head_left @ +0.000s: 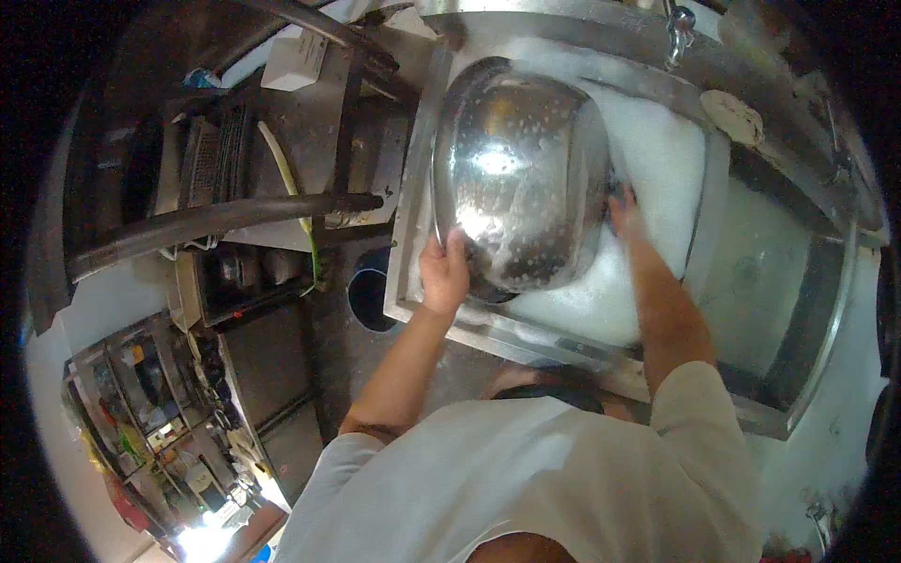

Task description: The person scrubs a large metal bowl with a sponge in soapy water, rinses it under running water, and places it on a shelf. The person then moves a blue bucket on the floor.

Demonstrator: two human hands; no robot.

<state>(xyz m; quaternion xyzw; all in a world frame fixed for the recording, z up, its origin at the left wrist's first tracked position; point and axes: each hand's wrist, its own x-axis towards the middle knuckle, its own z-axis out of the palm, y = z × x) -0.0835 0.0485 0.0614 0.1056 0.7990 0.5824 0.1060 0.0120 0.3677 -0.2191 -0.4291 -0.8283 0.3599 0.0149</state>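
Observation:
A large, shiny metal basin or pan [528,176], wet with drops and suds, is held tilted above the left part of a stainless steel sink [422,281]. My left hand [446,274] grips its lower left rim, with the thumb on the near face. My right hand [625,214] is at its right side, beside a dark part that may be a scouring pad or a handle; the hand is blurred, and what it holds cannot be told. White foam [647,162] fills the sink compartment beneath the basin.
A second sink compartment [746,274] with cloudy water lies to the right. A faucet [679,35] stands at the back, with a pale oval item [732,117] on the ledge. Left are a dark bucket [369,299], a metal rack bar [232,214] and a white box [294,63].

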